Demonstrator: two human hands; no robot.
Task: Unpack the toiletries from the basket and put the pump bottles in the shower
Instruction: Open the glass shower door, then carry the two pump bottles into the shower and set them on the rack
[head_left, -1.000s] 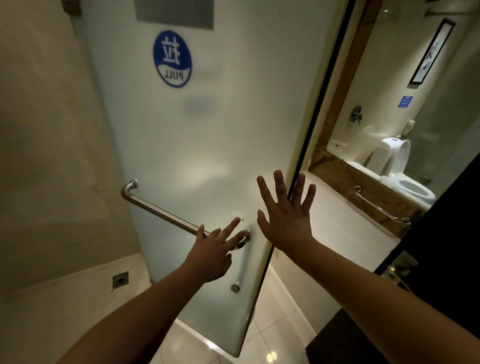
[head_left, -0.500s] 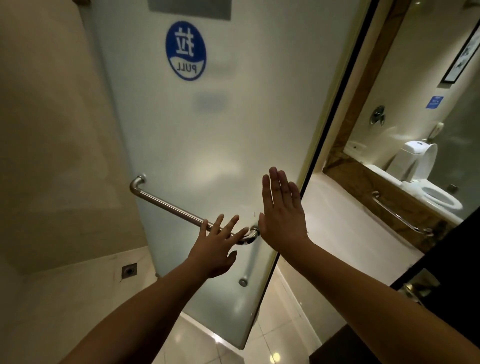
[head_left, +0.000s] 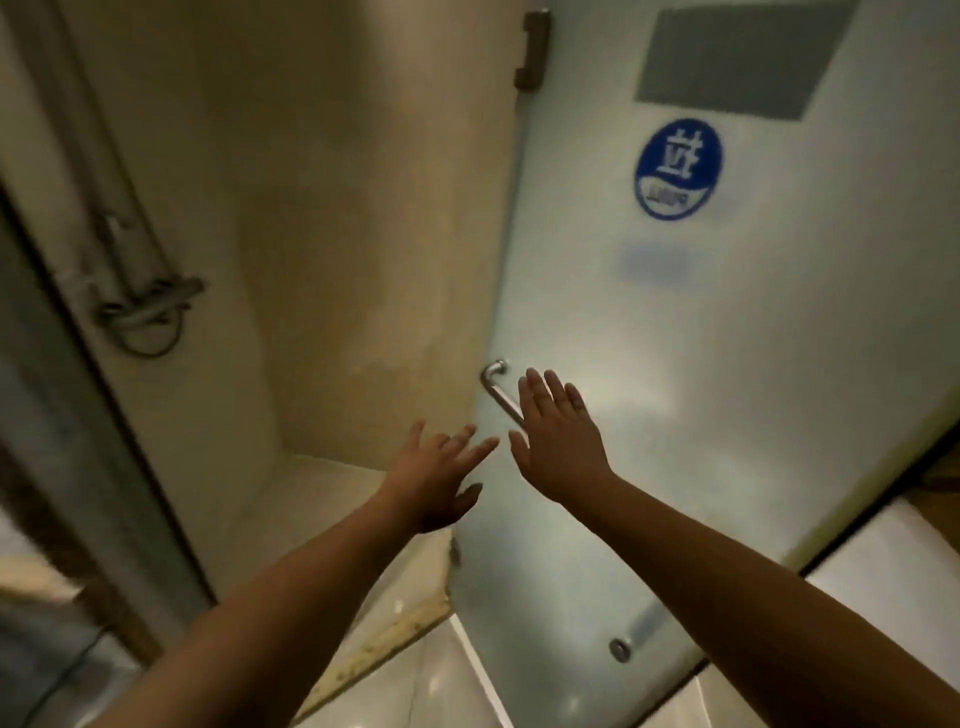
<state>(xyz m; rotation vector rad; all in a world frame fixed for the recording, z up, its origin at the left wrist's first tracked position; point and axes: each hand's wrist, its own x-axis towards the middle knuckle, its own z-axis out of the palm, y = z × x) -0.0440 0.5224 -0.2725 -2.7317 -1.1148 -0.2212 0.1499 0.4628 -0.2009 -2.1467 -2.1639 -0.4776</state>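
Observation:
A frosted glass shower door (head_left: 701, 364) with a round blue "pull" sticker (head_left: 678, 169) stands open on the right. Its steel bar handle (head_left: 497, 392) runs down from the door's left edge. My right hand (head_left: 558, 441) is flat and open with straight fingers in front of the handle; whether it touches the glass I cannot tell. My left hand (head_left: 436, 478) reaches forward just left of it, fingers spread, holding nothing. No basket or pump bottles are in view.
The shower stall opens ahead, with beige walls and a light floor (head_left: 332, 488). A shower pipe and valve (head_left: 140, 306) hang on the left wall. A raised threshold (head_left: 395, 623) crosses the entrance. A dark frame (head_left: 78, 415) borders the left side.
The view has swung left, off the toilet area and onto the shower interior. The door now sits to the right, and my left hand has come off the handle.

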